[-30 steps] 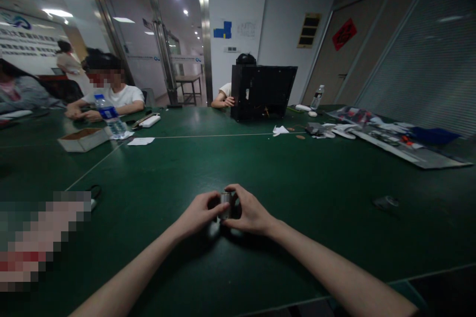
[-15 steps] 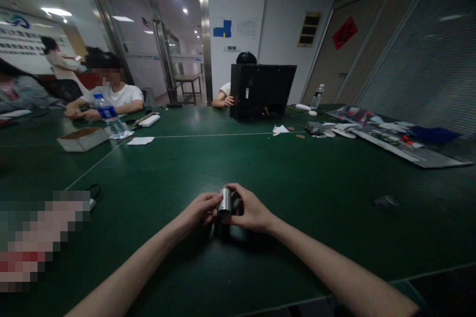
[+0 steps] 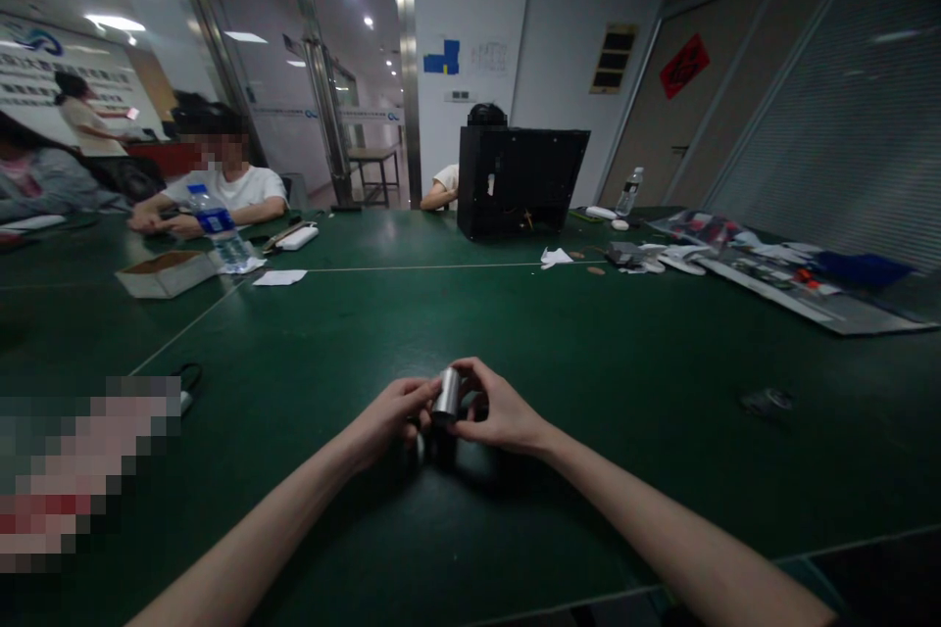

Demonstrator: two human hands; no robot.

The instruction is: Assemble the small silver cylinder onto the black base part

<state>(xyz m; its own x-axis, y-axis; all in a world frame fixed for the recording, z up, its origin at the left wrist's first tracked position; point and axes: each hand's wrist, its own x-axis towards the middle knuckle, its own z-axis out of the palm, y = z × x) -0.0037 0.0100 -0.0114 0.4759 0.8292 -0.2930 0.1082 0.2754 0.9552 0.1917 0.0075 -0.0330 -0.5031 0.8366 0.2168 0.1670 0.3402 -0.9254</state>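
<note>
Between my two hands is a shiny silver metal cylinder [image 3: 446,397], tilted slightly, with its dark lower end toward me. My left hand [image 3: 397,416] grips its left side, thumb lying against the metal. My right hand [image 3: 496,411] curls round the right side, with fingers at the upper end and the thumb near the lower end. Both hands are just over the green table [image 3: 353,529]. Something small and pale shows under my left fingers, too blurred to name.
A small dark metallic part [image 3: 767,402] lies to the right. Farther off stand a black box-like case [image 3: 521,184], a shallow open box [image 3: 168,274] and a water bottle [image 3: 219,230]. Loose parts crowd a board [image 3: 830,309] at far right. Other people sit across the table.
The cylinder has tilted and turned a little in my hands, its top leaning right. The person behind the black case has drawn a hand away from its side.
</note>
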